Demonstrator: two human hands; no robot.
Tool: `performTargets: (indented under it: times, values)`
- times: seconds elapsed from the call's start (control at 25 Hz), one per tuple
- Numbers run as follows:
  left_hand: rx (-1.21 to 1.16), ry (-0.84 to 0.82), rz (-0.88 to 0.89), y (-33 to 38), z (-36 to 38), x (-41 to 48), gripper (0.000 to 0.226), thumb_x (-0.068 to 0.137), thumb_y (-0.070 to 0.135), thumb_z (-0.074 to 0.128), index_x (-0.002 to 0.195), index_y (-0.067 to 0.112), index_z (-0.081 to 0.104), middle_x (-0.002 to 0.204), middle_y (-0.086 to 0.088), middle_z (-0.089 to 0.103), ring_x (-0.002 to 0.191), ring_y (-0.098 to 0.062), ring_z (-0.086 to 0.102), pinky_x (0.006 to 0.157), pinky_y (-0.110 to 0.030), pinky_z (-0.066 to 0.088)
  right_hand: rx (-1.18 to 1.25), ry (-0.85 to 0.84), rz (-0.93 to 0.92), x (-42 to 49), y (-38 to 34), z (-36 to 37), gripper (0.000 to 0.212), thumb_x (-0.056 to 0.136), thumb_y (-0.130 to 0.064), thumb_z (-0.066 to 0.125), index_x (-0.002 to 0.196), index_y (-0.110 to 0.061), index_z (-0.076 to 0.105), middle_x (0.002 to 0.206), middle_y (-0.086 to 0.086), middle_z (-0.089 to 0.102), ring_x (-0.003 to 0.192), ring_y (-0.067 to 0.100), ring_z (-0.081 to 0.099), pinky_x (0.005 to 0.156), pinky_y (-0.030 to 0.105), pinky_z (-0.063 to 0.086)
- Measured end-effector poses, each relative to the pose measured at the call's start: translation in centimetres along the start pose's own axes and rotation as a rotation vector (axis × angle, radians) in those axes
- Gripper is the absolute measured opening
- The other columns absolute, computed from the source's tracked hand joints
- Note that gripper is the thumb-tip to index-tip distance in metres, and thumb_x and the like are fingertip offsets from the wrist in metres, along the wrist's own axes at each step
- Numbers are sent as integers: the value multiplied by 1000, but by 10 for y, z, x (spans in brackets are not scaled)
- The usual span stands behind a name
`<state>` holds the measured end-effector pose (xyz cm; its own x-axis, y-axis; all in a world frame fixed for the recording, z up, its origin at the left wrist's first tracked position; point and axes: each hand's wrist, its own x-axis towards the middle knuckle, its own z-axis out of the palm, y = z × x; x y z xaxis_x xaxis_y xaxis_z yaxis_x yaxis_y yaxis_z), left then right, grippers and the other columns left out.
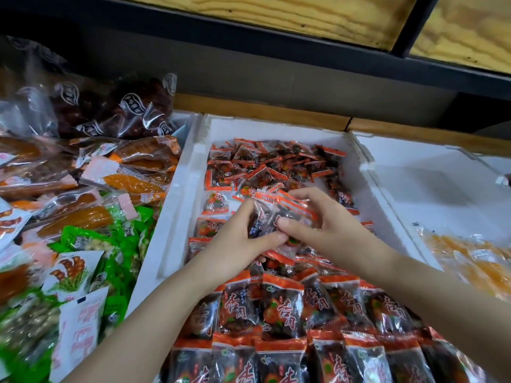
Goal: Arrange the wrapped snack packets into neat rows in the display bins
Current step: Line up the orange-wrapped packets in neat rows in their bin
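Filling the near end of the white foam bin [177, 217] are two tidy rows of packets [287, 308]. Each has an orange-red top edge and dark fruit inside, and they overlap one another side by side, with the printed faces up. Both bare forearms reach over these rows from the bottom of the view.

Just behind the rows, the two hands meet above the middle of the bin. The left hand [237, 241] and the right hand [326, 225] hold together a small bundle of the same packets [276, 217]. The thumbs press on its near side and the fingers are curled around its far side, so both hands are closed on the bundle. How many packets are in it I cannot tell.

Farther back in the same bin, more packets lie in a loose heap [276, 164], turned in many directions.

The bin on the left holds green packets [83, 239], long orange strips in clear wrap [132, 183], and dark red bags [110, 109] at its far end. On the right, a second white bin [414, 189] holds yellow-orange packets [470, 258] at its near end.

Above all bins is a wooden shelf [304, 15] with a black frame.
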<state>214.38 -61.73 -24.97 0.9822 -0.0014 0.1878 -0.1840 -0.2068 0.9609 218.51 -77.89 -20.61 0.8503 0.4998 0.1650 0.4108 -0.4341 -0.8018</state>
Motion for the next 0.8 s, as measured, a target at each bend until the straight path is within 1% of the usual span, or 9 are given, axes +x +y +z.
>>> performTargets:
  times: [0.08, 0.16, 0.24, 0.32, 0.44, 0.52, 0.64, 0.72, 0.8]
  values:
    - [105, 16, 14, 2, 6, -2, 31, 81, 25, 73, 105, 20, 55, 98, 4, 67, 89, -5, 62, 79, -20, 47, -30, 4, 15, -1, 5, -5, 41, 76, -26, 74, 113, -25, 57, 102, -5, 66, 90, 4, 63, 78, 22, 52]
    - [129, -10, 5, 3, 11, -2, 25, 84, 31, 69, 101, 24, 52, 93, 11, 65, 85, -7, 61, 78, -25, 48, -35, 13, 53, -3, 10, -12, 45, 75, -21, 76, 117, -23, 59, 112, -7, 64, 102, 0, 58, 83, 13, 46]
    - [84, -18, -7, 3, 15, 0, 11, 92, 31, 58, 97, 27, 49, 86, 15, 64, 77, -6, 61, 75, -27, 52, 107, 9, 117, -5, 10, -21, 32, 77, -13, 73, 108, -14, 64, 103, 3, 69, 83, 0, 63, 70, 10, 49]
    - [39, 43, -35, 2, 15, 5, 6, 96, 28, 53, 100, 24, 51, 98, 1, 67, 80, -15, 66, 80, -43, 55, 210, 87, 186, -7, 8, -31, 20, 79, -9, 70, 98, -5, 66, 89, 11, 72, 65, 5, 64, 59, 11, 49]
    - [12, 112, -79, 3, 18, 11, 13, 94, 26, 57, 107, 22, 54, 108, -2, 64, 73, -8, 68, 87, -51, 53, 309, 291, 248, -7, 14, -47, 16, 82, -7, 68, 95, -3, 60, 72, 5, 66, 44, -1, 58, 41, 7, 39]
    - [30, 79, -107, 4, 24, 13, 23, 94, 26, 58, 116, 20, 53, 113, -1, 60, 67, -7, 67, 89, -53, 52, 414, 334, 324, -6, 22, -53, 25, 82, -9, 69, 102, -5, 55, 73, 6, 64, 45, 2, 59, 41, 11, 44]
    - [51, 58, -143, 10, 33, 14, 33, 93, 27, 59, 125, 29, 50, 126, 4, 55, 61, -10, 66, 95, -48, 50, 539, 150, 455, -8, 31, -56, 22, 85, -7, 65, 105, -4, 58, 85, 10, 69, 61, 12, 66, 57, 21, 57]
    - [111, 83, -121, 12, 38, 16, 32, 89, 27, 65, 110, 41, 47, 111, 14, 57, 60, -9, 63, 91, -43, 51, 456, -13, 462, -12, 34, -57, 8, 86, -7, 62, 92, -6, 66, 80, 8, 69, 63, 12, 65, 58, 20, 55]
    - [154, 124, -105, 14, 40, 20, 31, 83, 30, 71, 101, 40, 48, 107, 12, 61, 75, -7, 65, 90, -39, 51, 364, -64, 438, -14, 38, -61, 3, 84, -11, 65, 83, -11, 68, 82, 7, 69, 70, 14, 64, 68, 21, 51]
